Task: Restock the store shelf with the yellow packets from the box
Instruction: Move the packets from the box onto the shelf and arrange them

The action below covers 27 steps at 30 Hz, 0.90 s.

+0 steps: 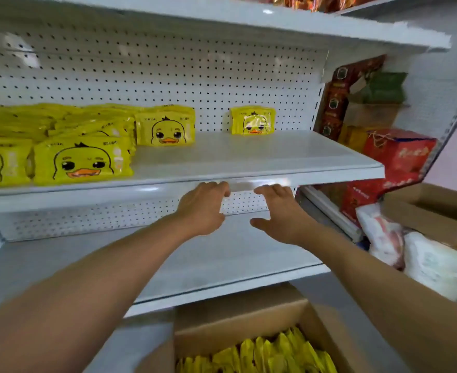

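Yellow duck-face packets (79, 162) fill the left part of the white middle shelf (262, 157), and one more packet (252, 120) stands alone against the pegboard at the back right. A cardboard box (238, 319) on the floor below holds several upright yellow packets (270, 354). My left hand (200, 208) and my right hand (278, 214) are stretched out side by side just under the shelf's front edge. Both hold nothing, with fingers apart.
A bare lower shelf (195, 262) lies under my arms. Red gift boxes (394, 157) and other goods fill the neighbouring unit at right. White bagged items (421, 254) and another cardboard box (431, 211) sit at the far right.
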Available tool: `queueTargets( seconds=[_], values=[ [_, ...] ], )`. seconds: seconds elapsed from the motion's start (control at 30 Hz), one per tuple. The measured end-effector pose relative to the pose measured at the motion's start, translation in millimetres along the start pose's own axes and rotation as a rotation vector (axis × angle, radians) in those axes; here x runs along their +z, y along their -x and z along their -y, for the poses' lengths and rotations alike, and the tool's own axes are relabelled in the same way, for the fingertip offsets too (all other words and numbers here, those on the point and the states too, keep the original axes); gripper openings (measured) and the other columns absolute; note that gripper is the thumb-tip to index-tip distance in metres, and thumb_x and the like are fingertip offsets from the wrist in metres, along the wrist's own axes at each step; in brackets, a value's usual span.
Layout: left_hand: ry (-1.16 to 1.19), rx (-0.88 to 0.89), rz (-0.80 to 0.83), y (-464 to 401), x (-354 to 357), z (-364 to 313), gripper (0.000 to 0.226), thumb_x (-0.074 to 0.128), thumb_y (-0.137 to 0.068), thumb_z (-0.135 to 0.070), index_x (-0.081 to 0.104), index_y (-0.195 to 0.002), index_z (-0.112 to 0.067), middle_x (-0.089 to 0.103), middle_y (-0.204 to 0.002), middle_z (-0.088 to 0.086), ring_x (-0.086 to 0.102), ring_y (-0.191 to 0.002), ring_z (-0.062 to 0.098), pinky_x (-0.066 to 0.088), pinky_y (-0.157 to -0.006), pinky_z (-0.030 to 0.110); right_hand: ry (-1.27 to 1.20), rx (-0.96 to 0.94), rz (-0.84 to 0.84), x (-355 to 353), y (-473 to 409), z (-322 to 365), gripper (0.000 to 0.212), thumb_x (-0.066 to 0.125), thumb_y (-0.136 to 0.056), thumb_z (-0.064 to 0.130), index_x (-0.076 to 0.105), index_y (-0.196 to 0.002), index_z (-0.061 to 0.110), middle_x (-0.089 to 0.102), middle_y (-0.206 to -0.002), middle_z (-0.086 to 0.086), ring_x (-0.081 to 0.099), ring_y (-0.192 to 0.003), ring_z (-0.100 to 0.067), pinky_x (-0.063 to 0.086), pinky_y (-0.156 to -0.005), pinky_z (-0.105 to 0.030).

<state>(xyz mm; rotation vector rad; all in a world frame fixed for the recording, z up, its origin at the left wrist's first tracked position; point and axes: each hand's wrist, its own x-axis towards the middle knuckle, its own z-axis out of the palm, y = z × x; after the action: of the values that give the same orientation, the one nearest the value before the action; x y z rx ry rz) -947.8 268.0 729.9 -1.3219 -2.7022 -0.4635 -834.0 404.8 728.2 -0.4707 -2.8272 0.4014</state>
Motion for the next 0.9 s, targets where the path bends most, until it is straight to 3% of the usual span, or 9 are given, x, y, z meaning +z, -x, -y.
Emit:
queueTargets(
  seconds=[0.3,0.4,0.6,0.9],
  values=[
    [0.044,-0.145,0.338,110.9,121.2,-6.9,0.046,0.065,-0.082,-0.018,0.047,-0.124,-0.019,0.053,-0.124,0.003,0.049,-0.113,0.022,0.045,-0.090,0.035,-0.068,0.135,0.280,95.3,101.6,-58.5,0.071,0.064,-0.077,0.039,0.036,-0.137,0.013,0.038,-0.135,-0.011,0.028,-0.128,-0.030,0.032,-0.102,-0.036],
    [0.051,-0.216,0.441,132.7,158.4,1.4,0.048,0.061,-0.078,-0.011,0.049,-0.124,-0.019,0.053,-0.125,0.004,0.049,-0.116,0.024,0.045,-0.092,0.038,-0.075,0.171,0.368,127.1,123.6,-74.8,0.065,0.063,-0.083,0.032,0.034,-0.138,0.013,0.036,-0.138,-0.010,0.027,-0.131,-0.028,0.028,-0.105,-0.034],
    [0.027,-0.278,0.617,160.7,231.7,21.2,0.046,0.059,-0.086,-0.016,0.046,-0.130,-0.019,0.051,-0.133,0.004,0.047,-0.123,0.023,0.041,-0.099,0.033,-0.098,0.259,0.517,195.2,157.7,-101.8,0.064,0.061,-0.086,0.036,0.031,-0.138,0.012,0.034,-0.139,-0.013,0.028,-0.131,-0.030,0.029,-0.106,-0.036],
    [0.071,-0.378,0.849,185.4,366.0,40.1,0.047,0.062,-0.087,-0.017,0.045,-0.131,-0.013,0.056,-0.126,0.011,0.057,-0.112,0.028,0.051,-0.087,0.038,-0.163,0.438,0.679,293.9,196.4,-141.8,0.061,0.062,-0.087,0.033,0.034,-0.137,0.012,0.036,-0.139,-0.013,0.027,-0.132,-0.029,0.027,-0.108,-0.038]
  ],
)
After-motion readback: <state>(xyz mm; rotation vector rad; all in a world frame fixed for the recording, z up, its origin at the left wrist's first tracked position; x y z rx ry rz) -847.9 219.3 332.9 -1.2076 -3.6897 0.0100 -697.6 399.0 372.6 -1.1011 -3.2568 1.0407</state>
